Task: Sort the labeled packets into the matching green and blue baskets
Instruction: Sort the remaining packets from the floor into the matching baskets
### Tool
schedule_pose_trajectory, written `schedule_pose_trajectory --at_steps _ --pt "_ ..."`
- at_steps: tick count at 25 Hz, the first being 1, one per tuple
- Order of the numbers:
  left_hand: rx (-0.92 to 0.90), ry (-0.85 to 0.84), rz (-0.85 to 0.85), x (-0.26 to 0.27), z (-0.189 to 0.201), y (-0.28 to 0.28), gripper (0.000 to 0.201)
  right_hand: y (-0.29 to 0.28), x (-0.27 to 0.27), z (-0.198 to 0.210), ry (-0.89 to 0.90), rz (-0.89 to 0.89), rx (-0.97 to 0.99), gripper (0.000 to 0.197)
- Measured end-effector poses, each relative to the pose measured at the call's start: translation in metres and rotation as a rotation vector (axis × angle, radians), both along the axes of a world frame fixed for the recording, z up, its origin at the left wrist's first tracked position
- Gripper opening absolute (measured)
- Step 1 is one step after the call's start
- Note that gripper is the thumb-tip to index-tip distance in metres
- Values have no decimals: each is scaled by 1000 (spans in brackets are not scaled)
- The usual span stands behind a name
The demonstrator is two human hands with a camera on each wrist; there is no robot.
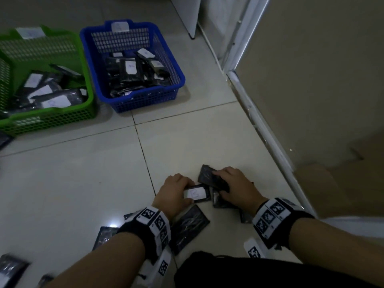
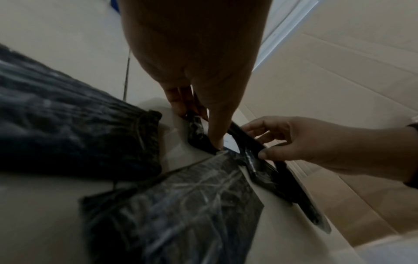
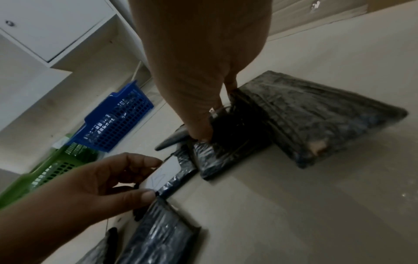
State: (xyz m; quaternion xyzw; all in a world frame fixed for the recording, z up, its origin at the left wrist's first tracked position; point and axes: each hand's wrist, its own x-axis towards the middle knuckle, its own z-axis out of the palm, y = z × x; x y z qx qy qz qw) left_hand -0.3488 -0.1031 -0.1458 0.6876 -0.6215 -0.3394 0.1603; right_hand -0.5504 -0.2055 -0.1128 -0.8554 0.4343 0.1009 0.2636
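1. sitting side by side on the floor (image 1: 83, 173), the green basket (image 1: 52, 119) and blue basket (image 1: 145, 98) each hold black labeled packets.
2. left hand (image 1: 174, 193) pinches a white-labeled packet (image 1: 196, 193) at floor level.
3. right hand (image 1: 234, 186) grips a dark packet (image 1: 207, 175) beside it.

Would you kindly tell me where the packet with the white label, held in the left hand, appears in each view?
Head: labelled packet low centre, in left hand.
Left wrist: centre, edge-on under the thumb.
Right wrist: lower centre-left.
Shared landmark: right hand, just right of it.
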Motion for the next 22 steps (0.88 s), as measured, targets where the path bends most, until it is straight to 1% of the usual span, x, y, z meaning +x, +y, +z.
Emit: schedule_pose_trajectory --at_steps 1,3,4,5,6,7,9,10,12,15,19,22 --pt "36 -3 2 2 3 -2 42 -2 0 3 -52 -19 4 51" --pt "109 23 34 10 12 -9 33 -11 2 12 -174 -138 45 25" --pt "134 45 78 16 18 -14 26 -17 4 16 -219 -222 84 17" --pt "150 82 150 23 24 -18 19 -21 8 20 -275 -304 139 14" --pt "162 182 263 31 28 -21 14 -23 13 24 -341 -386 214 16" --pt "172 344 401 41 34 -25 12 -25 22 28 -429 -464 303 18" --pt "199 719 634 57 45 -28 14 -24 40 39 -599 -636 541 19" --pt "200 840 706 65 51 -29 17 -23 49 44 -649 -685 660 20" --pt "161 956 776 78 61 -30 20 -23 66 51 -682 -698 759 21" --pt "67 1080 804 91 73 -31 22 -28 89 53 -732 -694 801 23" --pt "-36 1176 813 110 80 -31 30 -38 120 53 -769 -692 829 24" --pt "-121 1212 880 127 82 -32 34 -46 144 53 -779 -660 815 24"
